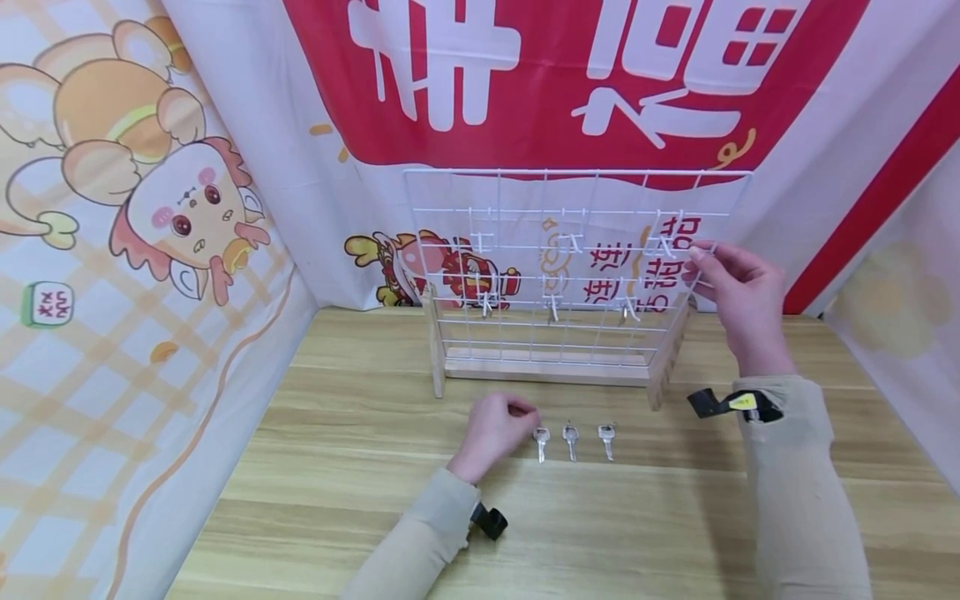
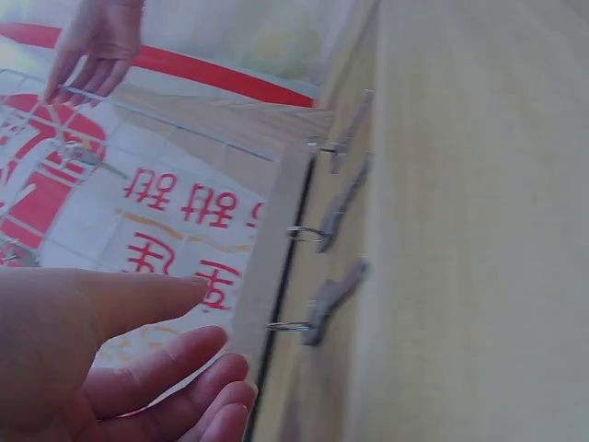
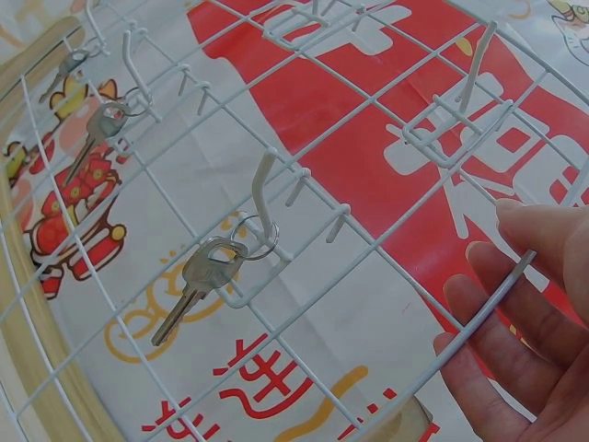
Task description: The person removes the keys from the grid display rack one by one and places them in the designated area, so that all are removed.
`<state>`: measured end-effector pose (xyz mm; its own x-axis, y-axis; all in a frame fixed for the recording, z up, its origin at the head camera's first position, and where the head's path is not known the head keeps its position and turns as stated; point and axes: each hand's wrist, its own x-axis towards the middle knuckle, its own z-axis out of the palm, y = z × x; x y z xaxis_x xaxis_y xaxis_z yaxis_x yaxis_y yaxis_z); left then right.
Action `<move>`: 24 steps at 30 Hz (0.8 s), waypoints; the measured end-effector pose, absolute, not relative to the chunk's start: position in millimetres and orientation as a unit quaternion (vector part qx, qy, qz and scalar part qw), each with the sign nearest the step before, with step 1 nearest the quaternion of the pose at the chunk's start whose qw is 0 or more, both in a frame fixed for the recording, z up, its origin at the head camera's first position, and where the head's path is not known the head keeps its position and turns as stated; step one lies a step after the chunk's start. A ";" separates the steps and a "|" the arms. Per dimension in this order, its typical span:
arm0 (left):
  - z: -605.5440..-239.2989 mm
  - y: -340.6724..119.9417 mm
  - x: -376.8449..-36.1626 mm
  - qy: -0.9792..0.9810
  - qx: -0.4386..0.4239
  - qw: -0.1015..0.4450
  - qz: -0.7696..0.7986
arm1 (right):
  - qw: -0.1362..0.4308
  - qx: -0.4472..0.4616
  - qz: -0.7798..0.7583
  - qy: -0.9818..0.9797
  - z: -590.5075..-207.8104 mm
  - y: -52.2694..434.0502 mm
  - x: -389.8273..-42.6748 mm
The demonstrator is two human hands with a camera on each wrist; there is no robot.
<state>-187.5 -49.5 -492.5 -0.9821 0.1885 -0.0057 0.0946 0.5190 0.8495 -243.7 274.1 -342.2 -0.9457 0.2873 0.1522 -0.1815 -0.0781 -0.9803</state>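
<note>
Three keys [image 1: 572, 440] lie at 3 o'clock of left hand [image 1: 491, 433], fingers loosely curled, empty | right hand [image 1: 738, 296] pinches rack [image 1: 577, 258] edge wire | step: steadying rack; next calls for lifting nearest key.

Wooden table [image 1: 315, 500], cartoon cloth backdrop [image 1: 150, 250], red banner [image 1: 555, 83]

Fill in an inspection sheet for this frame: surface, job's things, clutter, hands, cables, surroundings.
Surface: pale wood-grain table.
Job's things: white wire rack upright in a wooden base, with hooks; keys hang on the lower hooks, one hanging key shown close by the right wrist view. Three loose keys lie in a row in front of the rack.
Clutter: nothing seen.
Hands: left hand rests on the table beside the leftmost loose key, holding nothing; right hand has its fingers on the rack's right edge wire.
Cables: nothing seen.
Surroundings: printed cloth backdrop, red and white with cartoon figures.
</note>
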 end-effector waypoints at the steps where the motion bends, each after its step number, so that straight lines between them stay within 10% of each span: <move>1: -488.9 -51.0 -189.1 0.868 0.082 0.038 0.489 | 0.161 -0.039 0.733 -0.660 -342.2 274.1 -243.7; 24: -418.9 -92.2 -234.1 0.757 0.064 -0.227 0.610 | 0.162 -0.036 0.734 -0.659 -343.6 275.1 -244.2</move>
